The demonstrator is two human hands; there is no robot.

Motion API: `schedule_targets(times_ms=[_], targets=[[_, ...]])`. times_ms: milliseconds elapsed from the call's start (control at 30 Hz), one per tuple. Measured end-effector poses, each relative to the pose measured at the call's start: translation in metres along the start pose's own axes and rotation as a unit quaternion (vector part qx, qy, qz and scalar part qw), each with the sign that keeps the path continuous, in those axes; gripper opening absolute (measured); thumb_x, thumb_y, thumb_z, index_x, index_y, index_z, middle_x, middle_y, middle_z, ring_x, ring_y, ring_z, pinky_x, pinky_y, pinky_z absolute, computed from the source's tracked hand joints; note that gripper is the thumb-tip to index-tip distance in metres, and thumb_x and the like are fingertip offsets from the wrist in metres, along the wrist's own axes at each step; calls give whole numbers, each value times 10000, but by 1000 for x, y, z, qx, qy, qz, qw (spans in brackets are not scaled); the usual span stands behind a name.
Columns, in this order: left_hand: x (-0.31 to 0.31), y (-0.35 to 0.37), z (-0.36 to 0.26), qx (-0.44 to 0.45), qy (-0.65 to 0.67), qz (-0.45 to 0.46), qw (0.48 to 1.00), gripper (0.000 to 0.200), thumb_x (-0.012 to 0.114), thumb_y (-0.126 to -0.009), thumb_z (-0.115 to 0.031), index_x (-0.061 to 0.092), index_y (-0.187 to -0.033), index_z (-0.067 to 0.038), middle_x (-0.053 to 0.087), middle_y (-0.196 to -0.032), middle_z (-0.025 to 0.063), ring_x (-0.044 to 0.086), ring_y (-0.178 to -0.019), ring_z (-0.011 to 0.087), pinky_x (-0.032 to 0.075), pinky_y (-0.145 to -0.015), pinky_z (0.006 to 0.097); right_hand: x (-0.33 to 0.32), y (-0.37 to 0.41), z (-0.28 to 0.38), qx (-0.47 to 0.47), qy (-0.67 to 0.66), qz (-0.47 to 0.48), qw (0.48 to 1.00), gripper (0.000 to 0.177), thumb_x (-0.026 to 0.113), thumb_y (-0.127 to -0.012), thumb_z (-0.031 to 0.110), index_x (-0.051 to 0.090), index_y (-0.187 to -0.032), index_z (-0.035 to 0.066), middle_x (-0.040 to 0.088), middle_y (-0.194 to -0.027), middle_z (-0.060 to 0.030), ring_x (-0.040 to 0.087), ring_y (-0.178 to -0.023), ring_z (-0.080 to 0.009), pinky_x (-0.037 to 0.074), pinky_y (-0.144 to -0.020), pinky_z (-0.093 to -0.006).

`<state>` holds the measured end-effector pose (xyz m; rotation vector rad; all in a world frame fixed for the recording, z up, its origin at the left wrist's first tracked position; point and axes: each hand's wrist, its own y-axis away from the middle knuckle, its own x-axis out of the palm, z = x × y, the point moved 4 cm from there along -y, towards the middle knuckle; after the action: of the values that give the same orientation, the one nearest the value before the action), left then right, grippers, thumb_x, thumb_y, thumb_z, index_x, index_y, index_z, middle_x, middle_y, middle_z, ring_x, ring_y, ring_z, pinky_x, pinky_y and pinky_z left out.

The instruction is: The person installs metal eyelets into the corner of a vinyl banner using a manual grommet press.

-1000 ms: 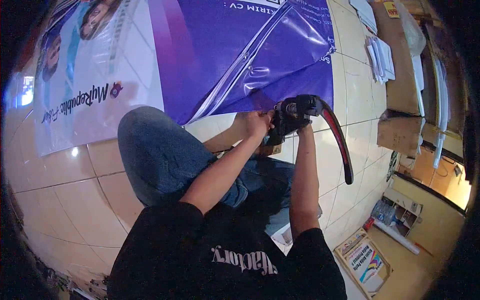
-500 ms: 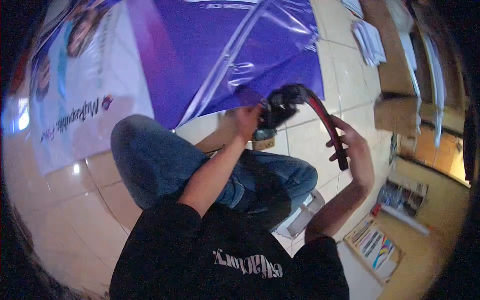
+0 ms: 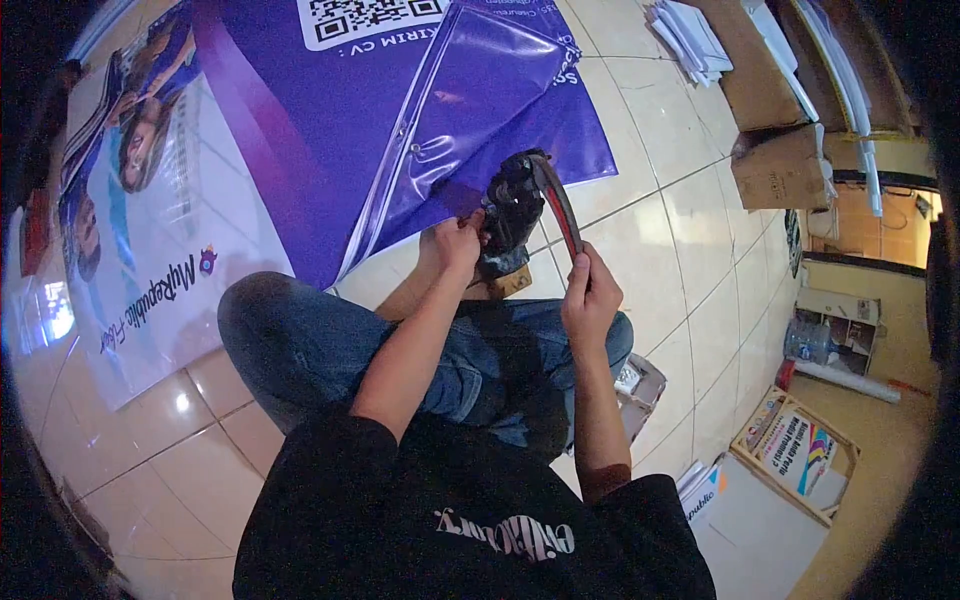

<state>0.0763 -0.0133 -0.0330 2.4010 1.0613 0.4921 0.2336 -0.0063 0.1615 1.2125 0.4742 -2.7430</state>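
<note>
A black metal press-like tool (image 3: 513,205) with a long curved lever handle, red on its inner side, stands in front of my crossed legs, by the banner's lower corner. My left hand (image 3: 458,245) is closed at the left side of the tool's dark body; its fingertips are partly hidden there. Around the lower end of the lever handle (image 3: 563,215) my right hand (image 3: 592,295) is closed, thumb lying along it. A purple and white printed banner (image 3: 330,130) lies beyond the tool, its edge strip folded over and showing small metal eyelets.
Under the tool is a small brown block (image 3: 510,283). Beside my right knee lies an open box (image 3: 645,395). Cardboard boxes (image 3: 780,180) and stacked papers (image 3: 690,40) stand at the right. A framed sign (image 3: 795,455) leans by the wall.
My right hand has come in to the left, and its spread fingers have closed around the handle. The handle's lower end has swung left too. My left hand stays at the tool; the view has shifted.
</note>
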Motion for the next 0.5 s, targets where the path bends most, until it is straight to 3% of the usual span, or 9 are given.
schedule_targets(times_ms=[100,167,267,333,367,433,500], targets=[[1,-2,9,7,6,-3,1000,158,667,-831,-171,642,-889,-26,625,-778,62,547,-581,135,431,-530,296,8,5,-11,54,-13,20,998,270,482,-919,172,610,-1057,-22,623,-759,-174,625,-664,-233,469,-608,-336],[1,-3,7,16,39,-3,999,154,676,-824,-177,653,-868,-31,628,-780,69,552,-605,136,434,-546,300,9,5,-11,38,-22,7,999,278,476,-922,177,609,-1063,-22,618,-747,-165,614,-652,-215,464,-601,-326],[-1,-10,22,-11,-22,-9,1000,169,681,-817,-182,660,-878,-26,640,-801,87,565,-649,134,441,-576,311,13,6,-13,26,-36,-6,999,291,467,-927,191,610,-1065,-21,619,-738,-151,598,-638,-192,457,-593,-308],[-2,-12,11,259,-173,-92,946,176,659,-823,-125,632,-965,-25,640,-788,72,591,-535,152,444,-456,295,14,5,-17,29,-41,-9,999,296,464,-929,200,612,-1062,-20,624,-742,-145,594,-637,-188,455,-593,-299],[-2,-12,19,256,-174,-93,946,176,659,-823,-125,632,-965,-25,640,-788,72,591,-535,152,444,-456,295,15,6,-22,68,-45,26,996,304,464,-931,214,614,-1064,-15,634,-763,-142,598,-646,-187,457,-600,-291],[-3,14,-19,32,-50,-13,998,213,674,-813,-151,629,-984,-32,647,-815,97,608,-558,187,464,-499,315,17,10,-30,111,-51,60,991,312,463,-933,229,615,-1066,-9,645,-783,-139,601,-655,-187,458,-607,-283],[-5,15,-24,-46,-73,18,996,238,684,-807,-192,640,-1004,-66,661,-939,143,640,-801,257,478,-738,375,21,10,-40,124,-85,67,986,322,465,-936,250,608,-1092,7,666,-820,-120,623,-690,-209,468,-629,-294]])
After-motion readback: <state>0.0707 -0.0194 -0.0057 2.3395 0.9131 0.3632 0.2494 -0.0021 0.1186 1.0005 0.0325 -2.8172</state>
